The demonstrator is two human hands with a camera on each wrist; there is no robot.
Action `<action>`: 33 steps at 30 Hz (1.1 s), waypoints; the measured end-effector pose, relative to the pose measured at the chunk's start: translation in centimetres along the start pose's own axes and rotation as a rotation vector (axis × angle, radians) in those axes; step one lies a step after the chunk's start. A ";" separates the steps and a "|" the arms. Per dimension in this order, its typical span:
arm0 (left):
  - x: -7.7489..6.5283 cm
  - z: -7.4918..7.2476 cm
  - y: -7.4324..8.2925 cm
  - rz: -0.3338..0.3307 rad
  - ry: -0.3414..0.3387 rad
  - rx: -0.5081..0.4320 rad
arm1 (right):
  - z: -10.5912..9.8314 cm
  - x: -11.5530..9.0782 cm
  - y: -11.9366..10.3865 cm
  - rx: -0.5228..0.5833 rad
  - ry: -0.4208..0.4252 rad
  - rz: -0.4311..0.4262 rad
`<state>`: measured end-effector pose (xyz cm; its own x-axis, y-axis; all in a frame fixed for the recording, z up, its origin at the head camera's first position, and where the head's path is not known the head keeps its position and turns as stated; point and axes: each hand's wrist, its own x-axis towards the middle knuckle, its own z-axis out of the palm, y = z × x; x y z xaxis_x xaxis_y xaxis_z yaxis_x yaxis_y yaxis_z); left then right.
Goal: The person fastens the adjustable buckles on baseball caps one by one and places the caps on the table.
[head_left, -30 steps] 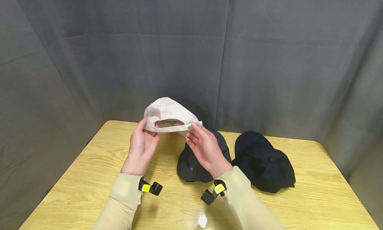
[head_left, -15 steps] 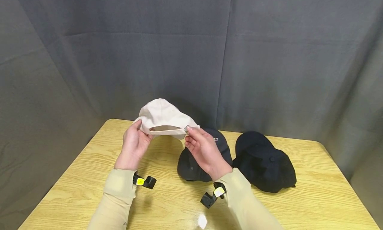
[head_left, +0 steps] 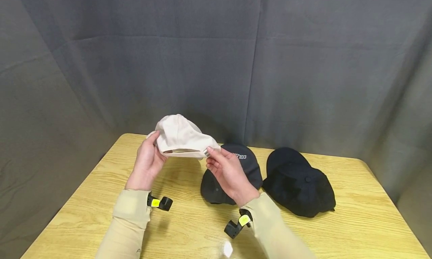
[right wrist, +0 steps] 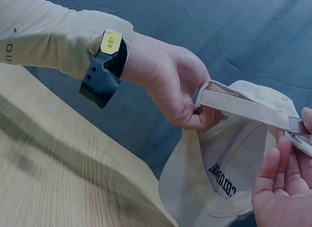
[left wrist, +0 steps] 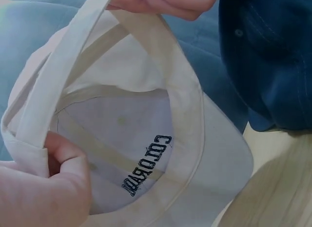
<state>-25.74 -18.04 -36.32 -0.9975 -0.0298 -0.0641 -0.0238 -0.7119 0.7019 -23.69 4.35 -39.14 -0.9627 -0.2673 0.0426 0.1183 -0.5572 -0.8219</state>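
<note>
Both hands hold a cream baseball cap point(head_left: 179, 133) above the table, its back opening and strap facing the person. The left hand point(head_left: 146, 159) grips the cap's left rear edge, thumb outside and fingers inside, as the left wrist view also shows. At the strap's right end, the right hand point(head_left: 229, 169) pinches the strap near its metal buckle point(right wrist: 298, 125). Dark stitched lettering point(left wrist: 146, 164) shows inside the crown in the left wrist view. Beneath the right hand lies a dark cap point(head_left: 248, 163) with white lettering, partly hidden by that hand.
A second dark cap point(head_left: 298, 184) lies on the wooden table point(head_left: 357, 214), right of the lettered one and touching or nearly touching it. Grey cloth point(head_left: 216, 64) hangs behind the table and along its sides. Each wrist wears a black camera mount point(head_left: 161, 203).
The cap and left hand have moved left and slightly down, and the right hand has shifted a little left. The back opening has narrowed to a slit. More white lettering shows on the dark cap.
</note>
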 end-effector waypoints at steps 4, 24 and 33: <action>0.0 0.1 0.2 0.026 -0.029 0.027 | 0.1 -0.1 0.1 0.002 0.005 -0.014; 0.0 -0.2 0.8 0.082 -0.027 0.124 | 0.2 -0.3 0.5 -0.007 -0.029 -0.054; 0.3 -1.0 1.2 0.079 -0.013 0.184 | 0.4 -0.4 0.4 -0.076 -0.070 -0.009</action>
<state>-26.01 -19.60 -36.23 -0.9975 -0.0710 0.0049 0.0444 -0.5670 0.8226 -23.11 3.93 -39.22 -0.9439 -0.3186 0.0872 0.0888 -0.4992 -0.8619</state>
